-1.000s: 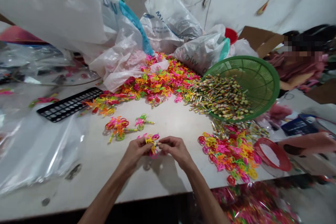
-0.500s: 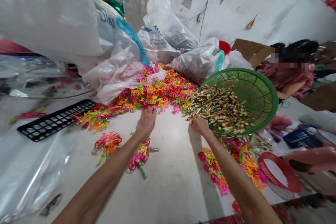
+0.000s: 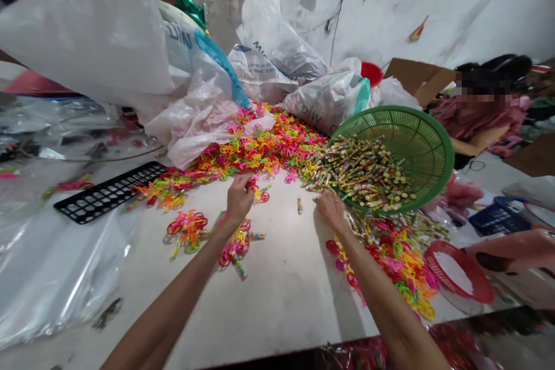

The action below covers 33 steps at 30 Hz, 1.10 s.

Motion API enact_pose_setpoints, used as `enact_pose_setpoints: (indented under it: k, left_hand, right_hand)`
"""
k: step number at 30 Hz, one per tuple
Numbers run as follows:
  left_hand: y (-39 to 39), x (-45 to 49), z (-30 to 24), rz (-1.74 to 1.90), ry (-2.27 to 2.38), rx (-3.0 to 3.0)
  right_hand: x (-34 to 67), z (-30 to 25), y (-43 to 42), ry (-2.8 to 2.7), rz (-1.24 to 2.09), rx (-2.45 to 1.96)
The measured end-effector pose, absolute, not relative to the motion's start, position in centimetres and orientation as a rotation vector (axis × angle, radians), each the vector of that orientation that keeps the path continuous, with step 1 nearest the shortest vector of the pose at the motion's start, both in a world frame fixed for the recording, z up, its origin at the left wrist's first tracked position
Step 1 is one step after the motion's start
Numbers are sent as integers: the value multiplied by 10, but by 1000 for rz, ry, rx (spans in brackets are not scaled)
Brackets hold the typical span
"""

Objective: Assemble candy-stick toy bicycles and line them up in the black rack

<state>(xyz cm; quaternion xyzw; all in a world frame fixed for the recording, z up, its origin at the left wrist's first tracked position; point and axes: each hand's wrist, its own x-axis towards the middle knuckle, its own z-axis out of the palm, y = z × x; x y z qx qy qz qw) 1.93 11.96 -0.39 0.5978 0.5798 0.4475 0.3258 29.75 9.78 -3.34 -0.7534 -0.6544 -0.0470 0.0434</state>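
Neon plastic loops (image 3: 260,147) lie heaped at 12 o'clock on the white table (image 3: 277,306). Hands well apart. Left hand (image 3: 240,199) at 11 o'clock, fingers curled at the near edge of the heap and touching the loops; cannot tell whether they grip one. Right hand (image 3: 330,211) at 1 o'clock, fingertips down just beside a spill of short striped sticks (image 3: 359,173); nothing visibly held, though the fingers partly hide what is beneath them. The sticks lie in and before a tilted green plastic basket (image 3: 427,144). Two loop-and-stick bunches (image 3: 188,230) sit just below the left hand. A second loop pile (image 3: 401,260) lies at 3 o'clock, near a red basket (image 3: 442,248) and a co-worker's forearm (image 3: 511,248). Black perforated tray (image 3: 108,192) at 10 o'clock.
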Motion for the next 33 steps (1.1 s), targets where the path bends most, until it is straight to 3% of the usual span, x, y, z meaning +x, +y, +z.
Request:
enact_pose_setpoints:
  k: [6,12,14,17,20,26,33]
  left_hand:
    - [85,6,4,1211,1302,1139]
    - [33,4,1,1036,1300,1152]
    - [29,-10,3,1024,1387,1240]
    - [46,-35,8,1063,1597,1435]
    - [78,-30,11,986,1731,1780]
    - [113,40,-15,593,1529,2312]
    - [108,-34,-17,521,1506,2395]
  right_hand:
    - [267,-17,60,-1731,82,-2265]
    - [220,-1,11,-1258,1235,-1417]
    - [217,-7,0,-1176,1390,-1360]
    - [223,-24,-10,-1320,1158,-1521]
    - [224,-41,-11,-1602,601,-1752]
    - [201,-57,-11,-1906,-286,-1978]
    - [206,-67,-18,-2061,-484,-1620]
